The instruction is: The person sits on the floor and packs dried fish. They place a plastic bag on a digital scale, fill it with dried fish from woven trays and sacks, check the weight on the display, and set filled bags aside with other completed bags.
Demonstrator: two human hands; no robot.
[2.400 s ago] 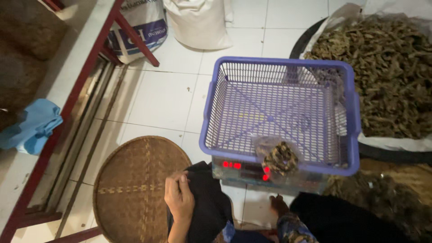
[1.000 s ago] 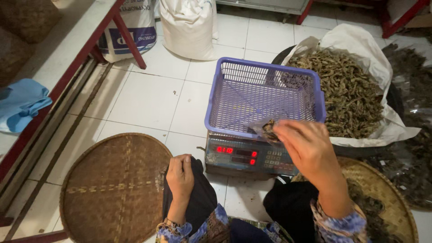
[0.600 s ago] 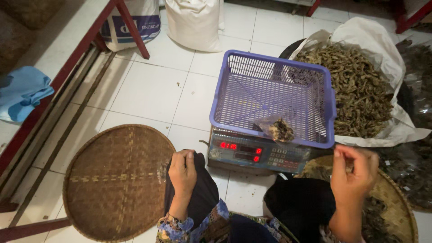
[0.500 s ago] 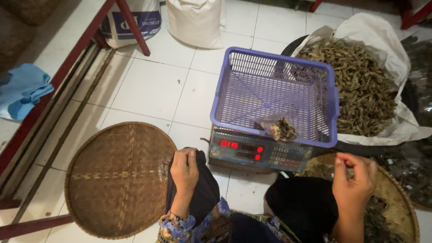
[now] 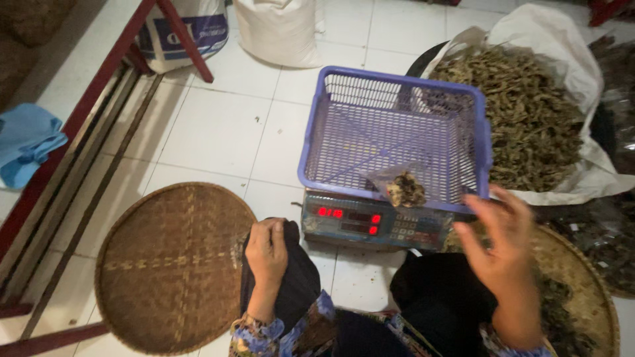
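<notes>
A round woven tray lies on white floor tiles near a blue cloth and white sacks.

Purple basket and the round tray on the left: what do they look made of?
Purple basket: apparently moulded plastic, with a uniform colour and a regular mesh of holes in walls and floor. Round tray: probably woven bamboo or rattan, with brown interlaced strips, a matt look and a bound rim.

A white tiled floor carries a digital scale. Left of the scale lies a round woven tray; beyond it stand two white sacks; to its right, dried herbs are heaped on a white sheet.
</notes>
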